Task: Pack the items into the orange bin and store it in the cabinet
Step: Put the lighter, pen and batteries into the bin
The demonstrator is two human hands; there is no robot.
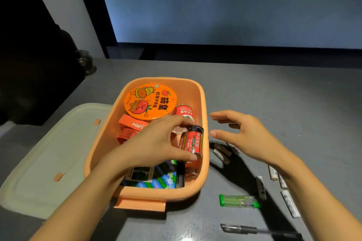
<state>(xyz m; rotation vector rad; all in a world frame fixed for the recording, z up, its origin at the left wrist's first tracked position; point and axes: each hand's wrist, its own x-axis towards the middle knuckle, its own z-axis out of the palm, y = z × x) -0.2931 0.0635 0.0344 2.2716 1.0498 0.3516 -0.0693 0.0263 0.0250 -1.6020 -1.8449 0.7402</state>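
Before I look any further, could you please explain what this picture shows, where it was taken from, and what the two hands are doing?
There is no machine here: a person wears a camera on the head, so this one picture looks forward and down at their bare hands. The left hand reaches into the orange bin, its fingers closed on a pack of red batteries. The right hand hovers open beside the bin, holding nothing. Already inside lie an orange noodle cup, a red can and a colourful packet. The pale lid rests to the left. On the grey table wait a green lighter, a black pen and several small sticks.
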